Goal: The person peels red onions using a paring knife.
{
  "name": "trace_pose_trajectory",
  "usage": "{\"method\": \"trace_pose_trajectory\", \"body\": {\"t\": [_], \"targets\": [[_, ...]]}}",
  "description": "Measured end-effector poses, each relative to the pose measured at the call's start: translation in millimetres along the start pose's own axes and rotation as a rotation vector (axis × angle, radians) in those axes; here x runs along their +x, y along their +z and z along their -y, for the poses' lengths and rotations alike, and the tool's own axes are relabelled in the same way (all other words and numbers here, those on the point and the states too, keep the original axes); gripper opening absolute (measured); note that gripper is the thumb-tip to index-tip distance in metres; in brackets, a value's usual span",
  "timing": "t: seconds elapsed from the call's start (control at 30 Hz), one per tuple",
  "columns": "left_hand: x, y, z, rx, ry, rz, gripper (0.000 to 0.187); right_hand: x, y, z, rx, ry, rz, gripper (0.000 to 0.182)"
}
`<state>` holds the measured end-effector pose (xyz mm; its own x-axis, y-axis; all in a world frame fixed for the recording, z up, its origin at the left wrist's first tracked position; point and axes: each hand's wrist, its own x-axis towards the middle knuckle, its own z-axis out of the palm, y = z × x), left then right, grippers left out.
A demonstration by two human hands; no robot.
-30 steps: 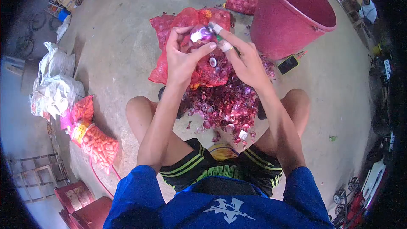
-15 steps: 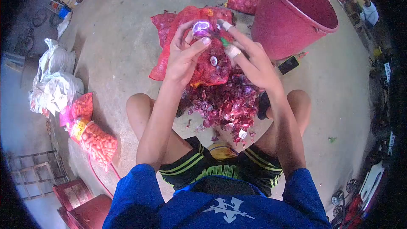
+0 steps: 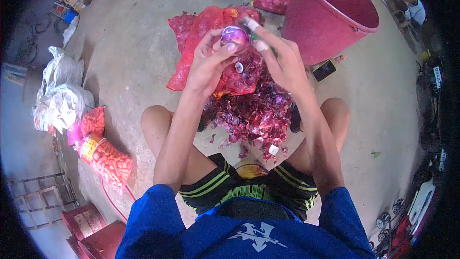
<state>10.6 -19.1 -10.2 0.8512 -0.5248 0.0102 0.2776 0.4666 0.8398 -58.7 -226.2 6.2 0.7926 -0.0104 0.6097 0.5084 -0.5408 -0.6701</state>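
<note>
My left hand (image 3: 211, 60) is closed round a shiny purple red onion (image 3: 234, 36), held up in front of me. Close beside the onion, my right hand (image 3: 280, 52), with white tape on its thumb and index finger, grips a small green-handled knife (image 3: 269, 49); its blade is blurred and mostly hidden. Beneath both hands lies a red mesh sack (image 3: 184, 69) with onions in it. A pale cut piece of onion (image 3: 239, 67) rests at the sack. Loose onion skins (image 3: 254, 120) are heaped on the floor between my feet.
A large reddish tub (image 3: 309, 33) stands at the upper right, with a phone (image 3: 324, 71) on the floor below it. Another onion sack (image 3: 271, 0) lies behind. At left are white sacks (image 3: 67, 100) and a bag of carrots (image 3: 112, 163). Another person (image 3: 416, 12) is at the far upper right.
The onion has turned in my left hand and sits slightly lower and to the right, showing more purple surface. My right hand has shifted a little to the left and its fingers are blurred.
</note>
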Motion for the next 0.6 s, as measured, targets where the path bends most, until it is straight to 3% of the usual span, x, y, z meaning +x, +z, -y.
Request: {"method": "trace_pose_trajectory", "body": {"t": [0.1, 0.23, 0.4, 0.6], "targets": [[2.5, -0.1, 2.7, -0.074, 0.048, 0.076, 0.058, 1.3, -5.4, 5.6, 0.006, 0.182, 0.052, 0.045], [1.1, 7.0, 4.1, -0.193, 0.139, 0.154, 0.061, -1.9, 9.1, -8.6, 0.096, 0.166, -0.024, 0.042], [8.0, -7.5, 11.4, -0.291, 0.095, 0.125, 0.06, -4.0, -4.4, -16.7, 0.429, 0.523, 0.167, 0.05], [5.6, -0.6, 4.0, -0.111, 0.105, 0.078, 0.06, -1.8, -23.0, 14.5, 0.24, 0.268, 0.254, 0.057]]}}
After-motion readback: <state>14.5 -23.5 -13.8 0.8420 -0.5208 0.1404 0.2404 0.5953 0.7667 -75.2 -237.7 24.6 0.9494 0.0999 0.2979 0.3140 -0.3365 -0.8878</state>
